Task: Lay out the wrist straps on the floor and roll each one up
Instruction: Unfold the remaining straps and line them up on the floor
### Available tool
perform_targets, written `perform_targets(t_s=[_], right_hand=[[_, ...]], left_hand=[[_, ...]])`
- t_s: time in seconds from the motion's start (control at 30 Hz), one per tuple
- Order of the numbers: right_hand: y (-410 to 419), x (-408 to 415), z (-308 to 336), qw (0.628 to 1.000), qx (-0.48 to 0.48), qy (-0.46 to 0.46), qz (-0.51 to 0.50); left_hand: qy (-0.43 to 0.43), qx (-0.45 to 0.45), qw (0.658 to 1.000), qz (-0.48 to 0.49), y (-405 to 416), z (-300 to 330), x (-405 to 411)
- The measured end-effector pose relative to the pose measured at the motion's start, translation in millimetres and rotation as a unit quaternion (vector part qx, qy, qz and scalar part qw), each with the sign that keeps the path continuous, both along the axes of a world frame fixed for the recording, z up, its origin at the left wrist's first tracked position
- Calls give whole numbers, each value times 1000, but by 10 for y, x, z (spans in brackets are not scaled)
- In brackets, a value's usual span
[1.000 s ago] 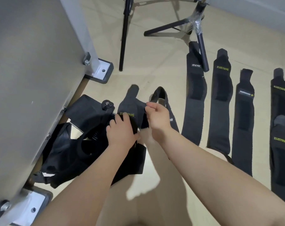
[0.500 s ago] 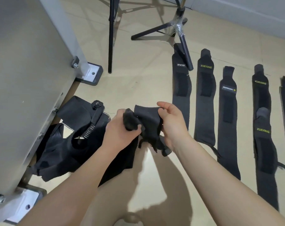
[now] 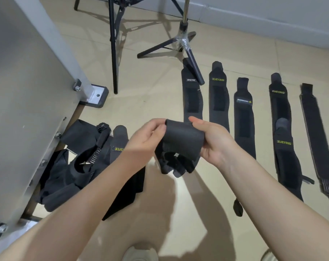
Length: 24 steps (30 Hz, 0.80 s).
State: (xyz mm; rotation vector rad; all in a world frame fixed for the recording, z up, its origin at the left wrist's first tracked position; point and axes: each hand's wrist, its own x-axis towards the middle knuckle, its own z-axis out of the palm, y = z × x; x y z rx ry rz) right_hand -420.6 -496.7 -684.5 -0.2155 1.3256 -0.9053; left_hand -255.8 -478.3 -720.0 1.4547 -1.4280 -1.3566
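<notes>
At the centre of the frame, the left hand (image 3: pixel 148 136) and right hand (image 3: pixel 210 140) each pinch one end of a black wrist strap (image 3: pixel 182 146), held above the floor (image 3: pixel 150 102), its lower part bunched. Five straps (image 3: pixel 243 117) lie flat in a row at the right. A heap of straps (image 3: pixel 80 166) sits at the lower left.

Even overhead brightness; soft shadows beneath arms; wide-angle bending at edges
</notes>
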Motion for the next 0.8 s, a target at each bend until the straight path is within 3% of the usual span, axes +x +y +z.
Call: perform_targets(t_s=[0.1, 0.23, 0.3, 0.37, 0.43, 0.5, 0.6, 0.7, 0.8], right_hand=[[26, -135, 171, 997, -6, -69, -24], [71, -307, 297, 992, -29, -119, 9], [93, -387, 278, 991, -72, -108, 42], [122, -476, 232, 986, -126, -8, 107], [197, -540, 187, 952, -175, 131, 217], [277, -544, 140, 931, -182, 191, 251], [373, -523, 25, 941, -161, 193, 224], [452, -530, -23, 962, -126, 129, 207], [546, -566, -77, 955, -113, 97, 258]], left_hand=[[131, 27, 991, -15, 30, 190, -195], [105, 11, 994, 5, 23, 268, -379], [108, 29, 993, 37, 14, 251, -446], [138, 82, 984, 80, 3, 220, -484], [176, 143, 967, 119, -6, 188, -504], [206, 193, 949, 141, 7, 186, -519], [234, 311, 915, 105, 91, 175, -537], [212, 474, 851, 81, 192, -62, -451], [247, 526, 812, 57, 322, -337, -441]])
